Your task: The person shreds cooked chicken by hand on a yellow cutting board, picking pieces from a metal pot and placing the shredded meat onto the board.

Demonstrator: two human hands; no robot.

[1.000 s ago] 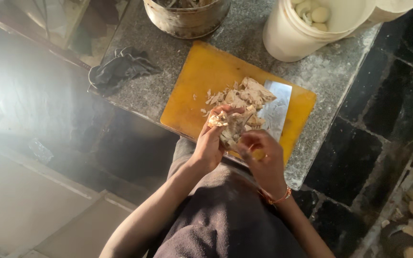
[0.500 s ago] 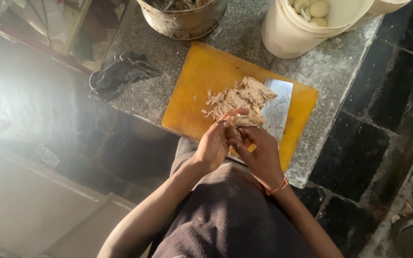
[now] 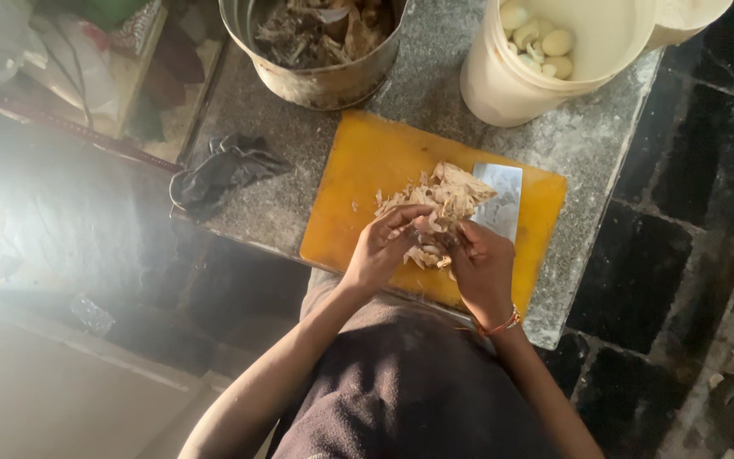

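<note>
Speckled grey stone forms the counter (image 3: 435,93), rough and dusty, with dark floor tiles at the right of the frame. From the head camera, a smooth yellow cutting board (image 3: 358,178) lies at centre, with a heap of pale, papery peelings (image 3: 439,200) on it and a flat steel cleaver blade (image 3: 501,197) just to the right of the heap. Both hands meet at the heap's lower edge: the left hand (image 3: 384,251) and the right hand (image 3: 482,268) pinch one small piece between their fingertips, though what it is I can't quite make out. Peeling like this goes best with short, light pulls, keeping scraps on the board. Above sit a dented metal pot (image 3: 316,81) of dark scraps and a cream plastic bucket (image 3: 503,85) of smooth peeled cloves (image 3: 545,38). A crumpled dark cloth (image 3: 223,170) lies at the left.
</note>
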